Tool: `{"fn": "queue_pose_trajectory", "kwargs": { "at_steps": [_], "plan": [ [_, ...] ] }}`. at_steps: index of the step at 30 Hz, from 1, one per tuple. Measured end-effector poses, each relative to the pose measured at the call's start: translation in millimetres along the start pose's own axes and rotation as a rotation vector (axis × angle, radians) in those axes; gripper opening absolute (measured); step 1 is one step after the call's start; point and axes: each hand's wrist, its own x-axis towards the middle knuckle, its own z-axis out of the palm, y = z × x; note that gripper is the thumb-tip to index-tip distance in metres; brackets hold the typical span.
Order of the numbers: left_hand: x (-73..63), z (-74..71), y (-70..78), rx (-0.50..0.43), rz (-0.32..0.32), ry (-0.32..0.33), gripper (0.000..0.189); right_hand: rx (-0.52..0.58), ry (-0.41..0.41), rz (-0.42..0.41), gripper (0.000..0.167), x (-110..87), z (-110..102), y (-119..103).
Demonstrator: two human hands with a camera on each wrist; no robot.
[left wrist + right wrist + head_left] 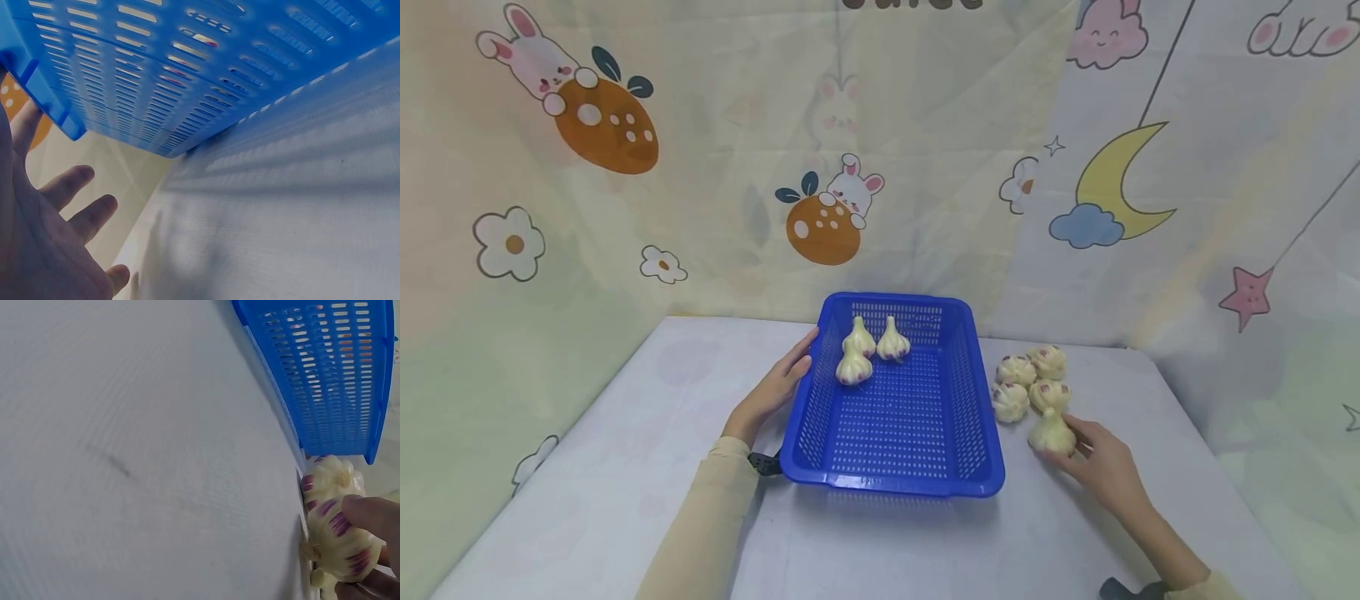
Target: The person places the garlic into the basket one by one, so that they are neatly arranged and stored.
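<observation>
A blue perforated plastic basket [891, 487] stands mid-table with 3 garlic bulbs [892, 343] in its far left part. My left hand [772, 385] rests its fingers against the basket's left rim; in the left wrist view those fingers [94, 219] are spread and fairly straight. To the right of the basket, my right hand [1101, 465] holds a garlic bulb [1051, 433] between thumb and fingers. The right wrist view shows this purple-streaked bulb [344, 540] in the grip, in front of another bulb [331, 478].
Several more garlic bulbs [1015, 371] lie clustered on the white table [625, 467], close to the basket's right side. A patterned curtain [925, 208] hangs behind the table and along its sides.
</observation>
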Motion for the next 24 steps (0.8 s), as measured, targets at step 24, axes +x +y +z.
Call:
{"fn": "queue_pose_trajectory", "kwargs": {
  "at_steps": [24],
  "plan": [
    [-4.6,3.9,28.9,0.010,-0.046,-0.012,0.054,-0.055,0.056,-0.007,0.060,3.8,13.9,1.3]
  ]
}}
